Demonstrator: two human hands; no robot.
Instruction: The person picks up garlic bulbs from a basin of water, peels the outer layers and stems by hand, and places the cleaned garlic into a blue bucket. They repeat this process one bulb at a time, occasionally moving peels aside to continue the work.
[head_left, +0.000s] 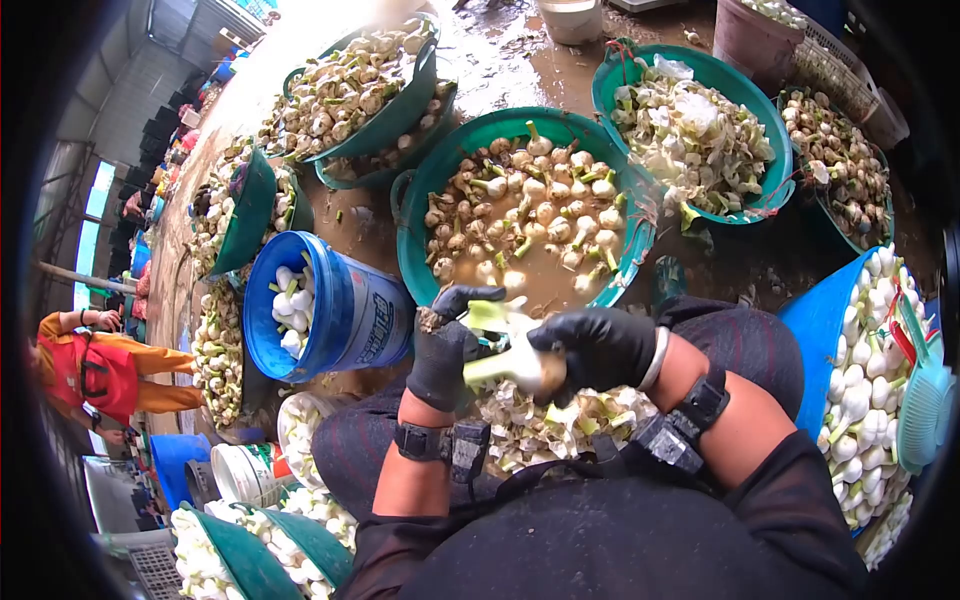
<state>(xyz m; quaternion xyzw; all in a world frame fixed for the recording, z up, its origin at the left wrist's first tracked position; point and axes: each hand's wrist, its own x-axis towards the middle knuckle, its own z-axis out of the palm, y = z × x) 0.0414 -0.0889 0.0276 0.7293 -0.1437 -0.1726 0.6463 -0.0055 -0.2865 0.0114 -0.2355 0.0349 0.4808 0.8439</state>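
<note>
In front of my lap, a garlic bulb with a thick pale green stem is held between my two black-gloved hands. My right hand is closed round its root end. My left hand is closed at the stem side, on the peeled-back green and white leaves. A small brown clump shows at the left thumb. Whether a tool is inside either hand is hidden. Below the hands lies a heap of garlic peelings between my knees.
Ahead stands a green tub of garlic in muddy water. A blue bucket holds white bulbs at left. Another green tub holds peelings. At right, a teal strainer rests on white garlic. A person in orange stands far left.
</note>
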